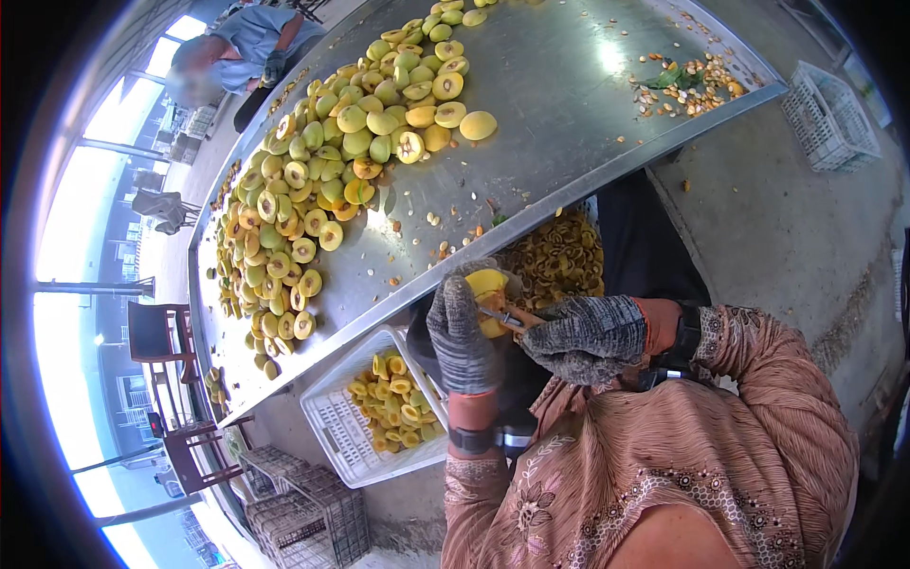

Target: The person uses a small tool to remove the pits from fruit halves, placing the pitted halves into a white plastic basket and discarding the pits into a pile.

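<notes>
Just over the table's near edge, my left hand, in a grey knit glove, grips a yellow fruit half that looks like a peach. My right hand, gloved alike, is closed on a small pitting tool with an orange-brown handle and a metal tip. The tip meets the lower side of the fruit; its exact shape is too small to make out. A big pile of halved green-yellow fruit, many with brown stones showing, covers the left part of the metal table.
Below the table edge stands a white plastic crate of pitted yellow halves. Brown fruit pieces fill a container under my hands. Loose stones lie at the far right. A white crate stands on the floor; another person works far left.
</notes>
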Available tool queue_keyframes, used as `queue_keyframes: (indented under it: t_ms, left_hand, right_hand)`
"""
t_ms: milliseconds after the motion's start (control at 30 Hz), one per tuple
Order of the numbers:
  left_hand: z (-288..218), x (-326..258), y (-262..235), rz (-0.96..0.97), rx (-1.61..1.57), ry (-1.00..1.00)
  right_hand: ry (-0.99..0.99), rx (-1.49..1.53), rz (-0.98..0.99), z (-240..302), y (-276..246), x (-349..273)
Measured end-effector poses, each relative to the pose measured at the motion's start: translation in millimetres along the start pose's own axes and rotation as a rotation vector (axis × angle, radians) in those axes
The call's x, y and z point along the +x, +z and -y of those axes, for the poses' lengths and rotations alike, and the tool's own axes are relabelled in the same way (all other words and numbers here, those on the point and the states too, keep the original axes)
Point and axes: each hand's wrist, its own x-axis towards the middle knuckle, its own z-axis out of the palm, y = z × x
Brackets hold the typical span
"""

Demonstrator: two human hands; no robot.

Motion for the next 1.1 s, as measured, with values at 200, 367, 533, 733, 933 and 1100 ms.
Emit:
queue_keyframes:
  t_ms: [200,367,533,733,933,1100]
  left_hand:
    - [9,3,13,-0.157,-0.492,-0.135]
    - [8,0,13,-0.348,-0.593,-0.169]
    - [-7,-1,0,-0.118,-0.467,-0.216]
    - [-1,-6,2,-0.158,-0.569,-0.095]
    - [11,-7,5,-0.157,-1.127,-0.284]
    - [43,-12,12,-0.547,-0.779,-0.222]
  right_hand:
    - [-0.015,-1.651,0.374,23,0,20]
    - [-0.925,-1.818,-0.037,-19,-14,25]
    - [-0.729,-1.874,-0.054,-16,-6,18]
    - [-0.333,-1.854,0.19,15,-8,35]
    - [-0.689,-2.234,0.076,15,-8,24]
    - [-1.798,-3.581,0.601,41,11,36]
